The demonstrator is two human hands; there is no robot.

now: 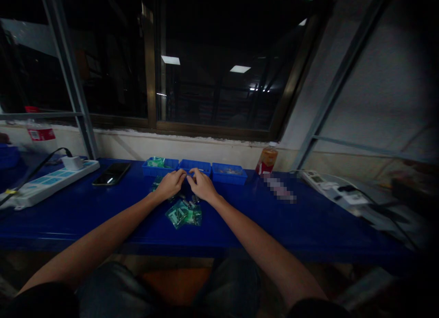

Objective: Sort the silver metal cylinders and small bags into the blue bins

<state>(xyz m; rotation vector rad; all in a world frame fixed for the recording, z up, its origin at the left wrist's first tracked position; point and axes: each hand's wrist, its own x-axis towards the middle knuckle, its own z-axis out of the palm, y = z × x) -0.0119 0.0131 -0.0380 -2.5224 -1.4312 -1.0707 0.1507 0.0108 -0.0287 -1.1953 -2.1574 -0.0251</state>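
My left hand (170, 184) and my right hand (203, 185) meet fingertip to fingertip in front of the middle blue bin (195, 164). Both have their fingers curled into a pinch; whatever is between them is too small and dark to make out. Below the hands lie several small metal parts (187, 203) on the blue table. Nearer to me is a pile of clear and green plastic bags (183, 215) with small parts in them. The left bin (159, 170) holds more green bags, and the right bin (229, 173) holds small loose pieces.
A phone (112, 174) lies left of the bins, beside a white power strip (58, 183). To the right stand a drink bottle (266, 160) and another power strip (329, 190) with plugs. Metal frame posts (70, 76) rise before the window. The blue table (274, 226) extends to both sides.
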